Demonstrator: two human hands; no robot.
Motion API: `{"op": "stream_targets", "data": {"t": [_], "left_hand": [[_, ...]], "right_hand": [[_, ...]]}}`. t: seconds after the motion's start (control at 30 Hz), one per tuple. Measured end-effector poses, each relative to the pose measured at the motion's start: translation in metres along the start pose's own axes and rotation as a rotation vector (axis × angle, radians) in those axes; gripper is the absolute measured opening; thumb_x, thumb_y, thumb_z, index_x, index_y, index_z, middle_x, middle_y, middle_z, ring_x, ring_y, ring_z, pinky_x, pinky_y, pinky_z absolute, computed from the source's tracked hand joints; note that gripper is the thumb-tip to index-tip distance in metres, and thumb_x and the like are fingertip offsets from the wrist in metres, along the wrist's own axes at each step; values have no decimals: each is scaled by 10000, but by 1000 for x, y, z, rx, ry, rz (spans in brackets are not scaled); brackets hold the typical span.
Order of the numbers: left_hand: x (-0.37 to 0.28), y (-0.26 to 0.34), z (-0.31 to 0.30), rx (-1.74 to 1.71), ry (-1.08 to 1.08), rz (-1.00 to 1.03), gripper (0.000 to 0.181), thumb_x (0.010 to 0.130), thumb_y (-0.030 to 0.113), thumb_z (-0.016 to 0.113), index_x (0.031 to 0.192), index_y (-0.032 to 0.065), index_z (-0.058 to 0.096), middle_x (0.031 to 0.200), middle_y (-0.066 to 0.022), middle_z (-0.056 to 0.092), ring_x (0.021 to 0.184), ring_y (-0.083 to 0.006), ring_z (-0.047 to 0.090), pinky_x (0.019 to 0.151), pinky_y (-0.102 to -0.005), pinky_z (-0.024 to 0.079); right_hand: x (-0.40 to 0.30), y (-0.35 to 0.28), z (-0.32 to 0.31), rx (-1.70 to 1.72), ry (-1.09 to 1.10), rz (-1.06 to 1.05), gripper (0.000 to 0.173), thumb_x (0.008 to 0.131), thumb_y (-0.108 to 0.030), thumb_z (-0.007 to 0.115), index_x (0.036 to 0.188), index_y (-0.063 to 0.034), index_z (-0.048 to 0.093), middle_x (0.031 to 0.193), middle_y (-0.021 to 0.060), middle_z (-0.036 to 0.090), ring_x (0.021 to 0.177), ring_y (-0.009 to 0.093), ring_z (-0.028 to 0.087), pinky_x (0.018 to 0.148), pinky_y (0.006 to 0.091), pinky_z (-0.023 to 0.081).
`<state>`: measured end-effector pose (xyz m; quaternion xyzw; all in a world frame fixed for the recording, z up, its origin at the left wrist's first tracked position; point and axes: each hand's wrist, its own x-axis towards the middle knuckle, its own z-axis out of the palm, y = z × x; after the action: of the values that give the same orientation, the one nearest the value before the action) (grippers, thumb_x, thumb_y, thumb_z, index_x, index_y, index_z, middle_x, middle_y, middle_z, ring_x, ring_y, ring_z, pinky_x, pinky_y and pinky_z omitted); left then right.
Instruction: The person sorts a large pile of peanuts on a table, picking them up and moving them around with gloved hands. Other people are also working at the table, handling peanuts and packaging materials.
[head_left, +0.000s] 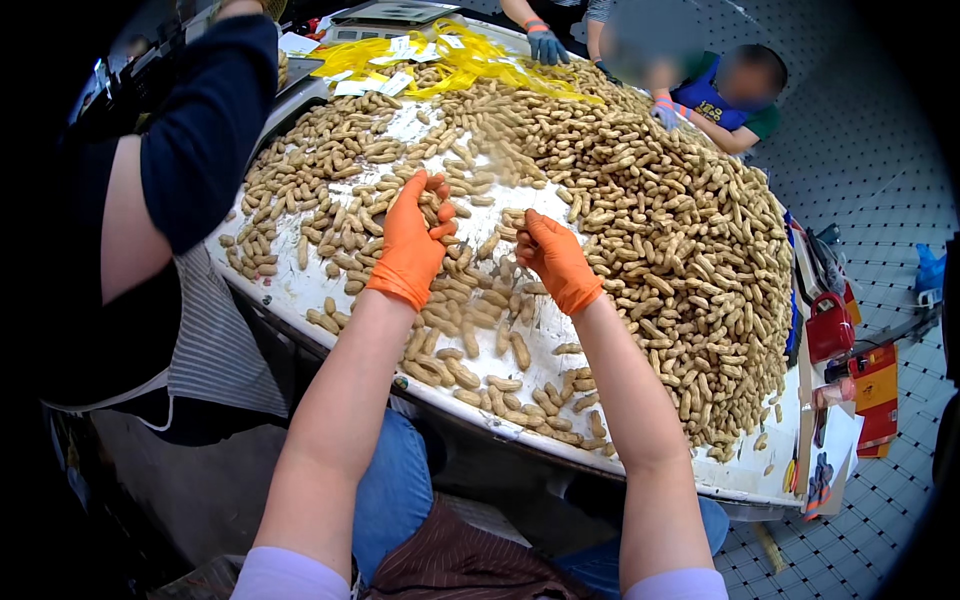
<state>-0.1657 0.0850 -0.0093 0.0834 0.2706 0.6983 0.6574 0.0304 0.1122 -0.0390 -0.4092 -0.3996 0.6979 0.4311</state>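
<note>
My left hand (405, 244), in an orange rubber glove, is turned palm up with its fingers curled around a few unshelled peanuts (433, 210). To its right, my right hand (559, 259) wears a matching glove and pinches a peanut (514, 217) between thumb and fingertips; its other fingers fold inward, so the palm is hidden. Both hands are above a white tabletop (536, 196) with worn, dark marks. Loose peanuts (442, 371) lie below and between the hands. A large peanut heap (675, 285) rises to the right of my right hand.
Yellow mesh bags (469, 60) with white tags lie at the far side, near a scale (390, 15). A person's dark sleeve (206, 127) is close on my left. Gloved hands (547, 46) of others reach in across the table. A red container (829, 328) stands off the right edge.
</note>
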Motion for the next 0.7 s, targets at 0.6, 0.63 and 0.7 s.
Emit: {"op": "stream_targets", "data": {"t": [0.6, 0.63, 0.7], "left_hand": [[3, -16, -4, 70, -84, -66, 195, 953, 243, 509, 965, 48, 509, 839, -16, 504, 564, -102, 402, 413, -216, 259], [5, -15, -7, 63, -85, -65, 193, 954, 243, 509, 963, 50, 512, 839, -16, 504, 564, -101, 402, 412, -215, 259], [6, -16, -7, 71, -81, -63, 189, 954, 243, 509, 961, 54, 517, 842, -15, 504, 562, -101, 402, 411, -215, 258]], "right_hand": [[-14, 20, 2, -1014, 156, -639, 423, 846, -225, 635, 1230, -68, 554, 1119, 123, 632, 1034, 280, 586, 870, 353, 467], [-17, 21, 3, -1293, 216, -703, 510, 830, -337, 635, 1258, -79, 535, 1246, 163, 559, 1174, 332, 486, 964, 405, 398], [-17, 44, 5, -1549, 312, -731, 624, 826, -484, 585, 1303, -91, 497, 1363, 207, 437, 1254, 385, 388, 1049, 465, 286]]}}
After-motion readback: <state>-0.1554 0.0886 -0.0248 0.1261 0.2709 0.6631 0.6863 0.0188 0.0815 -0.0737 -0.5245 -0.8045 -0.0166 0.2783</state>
